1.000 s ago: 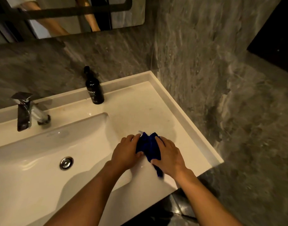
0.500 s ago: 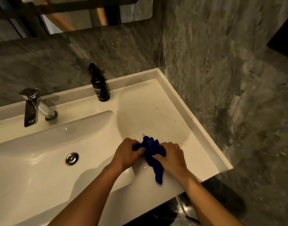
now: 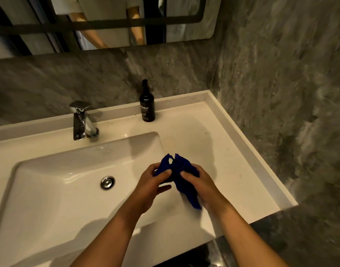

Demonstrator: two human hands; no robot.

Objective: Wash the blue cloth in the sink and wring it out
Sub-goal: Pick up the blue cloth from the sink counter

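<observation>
The blue cloth (image 3: 181, 171) is bunched up between both my hands, over the right edge of the white sink basin (image 3: 50, 189). My left hand (image 3: 152, 186) pinches its left part with thumb and fingers. My right hand (image 3: 199, 183) grips its right part, and a tail of cloth hangs down below that hand. The chrome tap (image 3: 80, 121) stands at the back of the basin and no water runs from it. The round metal drain (image 3: 107, 182) sits in the basin floor.
A black bottle (image 3: 147, 105) stands on the white counter (image 3: 232, 151) at the back, right of the tap. Grey stone walls close in behind and on the right. A mirror (image 3: 107, 22) hangs above. The counter's front edge drops to a dark floor.
Both hands have carried the cloth leftwards from the counter to the basin's right edge. The view has swung so the tap and mirror show more fully.
</observation>
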